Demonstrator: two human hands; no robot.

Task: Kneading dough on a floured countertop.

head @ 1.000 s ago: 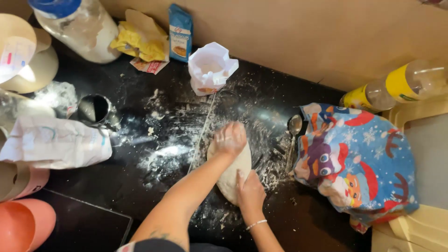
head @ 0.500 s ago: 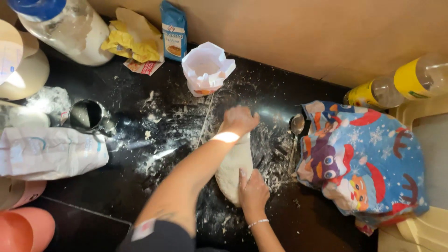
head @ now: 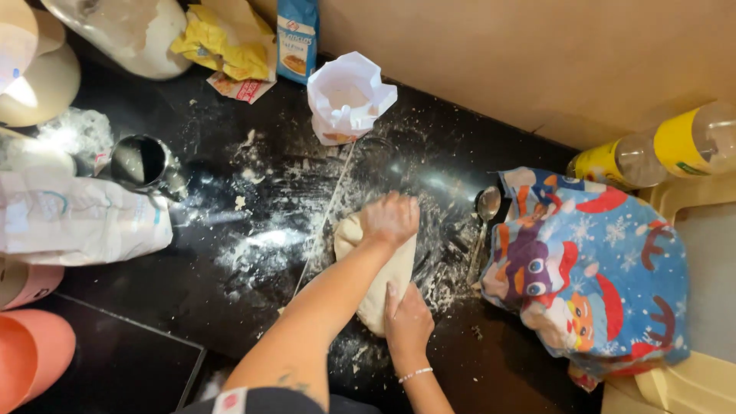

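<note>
So this is kneading on a floured black counter [head: 230, 307]. The dough [head: 379, 287] sits right under both hands, a pale oblong lump running from the left hand [head: 391, 218] at the far end down to the right hand [head: 406, 322] at the near end. The left hand is curled into a loose fist and pressing its heel and knuckles into the top of the dough. The right hand lies flat with fingers together, pinning the near end so the lump doesn't skate around.

My take on doing this bit well: push away with the fist while the flat hand anchors, then fold back and turn. There's loose flour [head: 261, 245] just left of the left hand, so I'd drag some of that in if things get sticky.

A spoon [head: 484, 222] lies just right of the left hand, and a colourful printed bag [head: 606, 276] is further right. A white paper bag [head: 349, 96] stands open beyond the left hand, and a metal cup [head: 146, 162] is well off to the left. Keep the elbows clear of all that.
</note>
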